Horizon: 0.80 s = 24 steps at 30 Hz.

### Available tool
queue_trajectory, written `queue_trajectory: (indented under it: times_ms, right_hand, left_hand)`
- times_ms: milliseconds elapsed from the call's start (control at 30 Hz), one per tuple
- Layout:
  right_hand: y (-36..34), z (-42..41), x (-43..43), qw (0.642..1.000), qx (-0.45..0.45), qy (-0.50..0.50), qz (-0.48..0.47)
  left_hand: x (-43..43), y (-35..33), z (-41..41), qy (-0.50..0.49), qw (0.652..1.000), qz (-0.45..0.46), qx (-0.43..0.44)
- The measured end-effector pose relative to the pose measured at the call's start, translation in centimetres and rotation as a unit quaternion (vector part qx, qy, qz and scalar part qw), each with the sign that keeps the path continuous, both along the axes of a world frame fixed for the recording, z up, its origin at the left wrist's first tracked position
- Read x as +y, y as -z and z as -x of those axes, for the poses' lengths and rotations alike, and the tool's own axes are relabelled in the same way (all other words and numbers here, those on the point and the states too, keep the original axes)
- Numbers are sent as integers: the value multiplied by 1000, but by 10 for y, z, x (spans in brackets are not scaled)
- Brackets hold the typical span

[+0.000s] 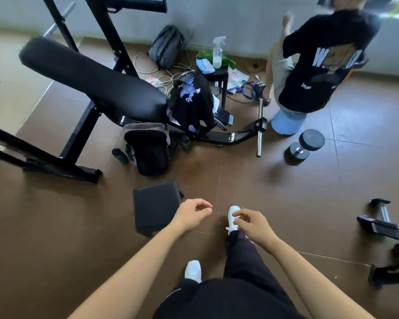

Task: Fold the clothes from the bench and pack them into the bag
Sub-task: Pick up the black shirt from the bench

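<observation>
Standing on the brown floor (55, 226), holding the left hand (192, 215) and the right hand (251, 223) out in front, apart from each other, fingers loosely curled and gripping nothing. Facing black clothes (191, 100) with a pale purple print, draping over the low end of the padded worktop (90, 77). Facing also the black-and-grey bag (149, 150), standing on the floor just beside that end, below the clothes. Sharing the room with a second person (320, 65) in a black shirt near a dumbbell (305, 143).

Home gym or workout room: padded weight bench (90, 77), dumbbell (305, 143), loose steel bar (259, 127), brown tiled floor (263, 192).
</observation>
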State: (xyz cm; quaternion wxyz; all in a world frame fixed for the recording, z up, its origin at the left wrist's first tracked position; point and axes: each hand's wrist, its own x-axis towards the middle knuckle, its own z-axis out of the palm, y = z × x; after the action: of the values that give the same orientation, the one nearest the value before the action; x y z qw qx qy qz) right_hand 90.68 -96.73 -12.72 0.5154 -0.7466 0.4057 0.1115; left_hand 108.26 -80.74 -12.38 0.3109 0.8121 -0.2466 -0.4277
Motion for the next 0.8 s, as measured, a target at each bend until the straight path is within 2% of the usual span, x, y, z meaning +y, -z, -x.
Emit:
queue_trajectory:
  times_ms: [233,433,700,800]
  right_hand:
    - [23,-121,-146,998,0,-55,-3]
    - [8,-251,-252,989,-5,-145,18]
    - [23,-411,-323,985,3,-170,20]
    - [32,-462,-339,988,17,-151,22]
  left_hand:
    - [-121,15,-102,-61,997,-39,-13]
    - [-203,1,-188,-116,993,-11,-7]
    - [-267,27,-339,-242,966,41,76]
    - [-289,43,-408,-273,955,44,107]
